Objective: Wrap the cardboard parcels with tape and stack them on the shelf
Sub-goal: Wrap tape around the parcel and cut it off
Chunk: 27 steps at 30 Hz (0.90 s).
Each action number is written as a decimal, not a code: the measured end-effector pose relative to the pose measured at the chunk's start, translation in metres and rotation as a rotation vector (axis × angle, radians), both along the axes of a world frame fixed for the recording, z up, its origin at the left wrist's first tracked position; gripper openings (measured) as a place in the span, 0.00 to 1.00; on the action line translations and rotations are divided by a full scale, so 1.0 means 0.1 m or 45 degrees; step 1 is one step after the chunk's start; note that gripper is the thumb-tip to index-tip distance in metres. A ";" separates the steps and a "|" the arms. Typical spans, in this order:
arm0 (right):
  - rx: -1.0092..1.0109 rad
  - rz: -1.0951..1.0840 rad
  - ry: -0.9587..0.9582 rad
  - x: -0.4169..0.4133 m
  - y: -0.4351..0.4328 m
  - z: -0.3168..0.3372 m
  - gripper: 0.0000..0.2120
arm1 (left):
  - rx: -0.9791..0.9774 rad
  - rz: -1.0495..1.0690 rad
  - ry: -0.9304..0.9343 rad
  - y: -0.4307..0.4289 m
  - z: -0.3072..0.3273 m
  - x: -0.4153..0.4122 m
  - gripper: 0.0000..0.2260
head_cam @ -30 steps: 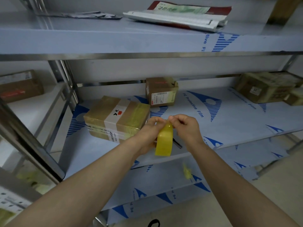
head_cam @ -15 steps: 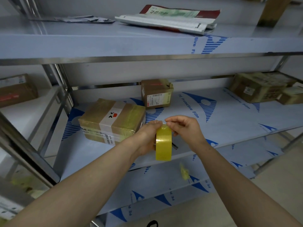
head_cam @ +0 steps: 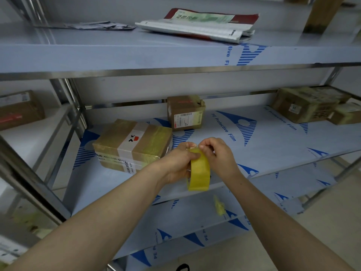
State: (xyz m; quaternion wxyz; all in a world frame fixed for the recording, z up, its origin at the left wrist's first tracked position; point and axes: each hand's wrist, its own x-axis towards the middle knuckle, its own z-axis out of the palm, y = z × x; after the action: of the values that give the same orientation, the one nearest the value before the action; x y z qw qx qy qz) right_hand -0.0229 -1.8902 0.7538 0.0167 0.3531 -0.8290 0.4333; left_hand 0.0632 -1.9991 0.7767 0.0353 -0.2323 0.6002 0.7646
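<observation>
Left hand: My left hand (head_cam: 175,163) grips the tape roll (head_cam: 200,173). The thumb lies across the roll's upper rim and the fingers (head_cam: 187,147) are curled tight round its far side.
Right hand: My right hand (head_cam: 216,155) pinches the top of the roll. Its thumb and fingertips (head_cam: 202,147) are closed together on the tape there, and the remaining fingers are curled in behind them. I cannot tell whether a loose end is lifted.
Tape roll: It is yellow and stands on edge between both hands, in the air above the front part of the middle shelf (head_cam: 273,145).
Large parcel (head_cam: 132,143): It lies flat on the middle shelf, near my left hand on its left side. It is banded in yellowish tape, with a white strip across it.
Small parcel (head_cam: 185,113): It stands at the back of the same shelf, barcode label facing me, well apart from my hands.
Other parcels (head_cam: 308,104): They are grouped at the shelf's far right end.
Tape scrap (head_cam: 219,207): It lies crumpled on the shelf below.
Mailer bags (head_cam: 197,24): They lie flat on the top shelf.
</observation>
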 end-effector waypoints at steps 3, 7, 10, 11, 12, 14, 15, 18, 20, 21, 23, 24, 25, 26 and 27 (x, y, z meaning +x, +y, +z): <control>-0.054 -0.042 -0.043 0.00 0.01 0.03 0.06 | 0.004 -0.004 0.003 0.02 0.01 -0.01 0.10; -0.091 -0.061 -0.113 0.01 0.02 0.09 0.05 | 0.012 -0.007 0.017 0.08 0.00 -0.03 0.16; -0.091 -0.077 -0.133 0.00 0.04 0.11 0.06 | 0.083 0.102 0.054 0.09 0.01 -0.06 0.24; -0.086 -0.088 -0.139 -0.01 0.06 0.12 0.07 | 0.117 0.154 0.075 0.08 0.01 -0.07 0.24; -0.075 -0.093 -0.141 -0.01 0.08 0.13 0.07 | 0.119 0.164 0.095 0.07 0.02 -0.08 0.22; -0.043 -0.087 -0.139 -0.02 0.11 0.14 0.07 | 0.016 0.072 0.119 0.07 0.04 -0.08 0.15; -0.033 -0.084 -0.137 -0.02 0.11 0.14 0.07 | -0.040 0.049 0.130 0.09 0.04 -0.08 0.12; -0.045 -0.098 -0.140 -0.02 0.12 0.16 0.07 | -0.132 0.091 0.140 0.14 0.04 -0.10 0.06; -0.063 -0.115 -0.152 -0.02 0.13 0.17 0.07 | -0.132 0.135 0.143 0.17 0.03 -0.12 0.05; -0.079 -0.119 -0.155 -0.02 0.14 0.17 0.07 | -0.121 0.163 0.145 0.17 0.03 -0.13 0.05; -0.132 -0.128 -0.175 -0.03 0.16 0.16 0.07 | -0.102 0.190 0.139 0.19 0.02 -0.16 0.06; -0.165 -0.137 -0.210 -0.03 0.17 0.16 0.06 | -0.085 0.192 0.135 0.20 0.03 -0.17 0.06; -0.205 -0.145 -0.271 -0.04 0.18 0.17 0.05 | -0.066 0.192 0.132 0.21 0.03 -0.18 0.06; -0.253 -0.150 -0.357 -0.04 0.20 0.17 0.04 | -0.044 0.187 0.132 0.21 0.04 -0.19 0.07; -0.306 -0.152 -0.462 -0.05 0.20 0.18 0.03 | -0.025 0.183 0.133 0.22 0.04 -0.20 0.07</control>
State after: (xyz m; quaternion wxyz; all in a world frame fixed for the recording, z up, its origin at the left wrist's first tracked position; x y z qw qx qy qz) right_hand -0.0282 -1.8698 0.7721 -0.0653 0.2152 -0.7802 0.5838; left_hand 0.0429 -1.9773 0.7810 -0.0534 -0.2349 0.5905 0.7703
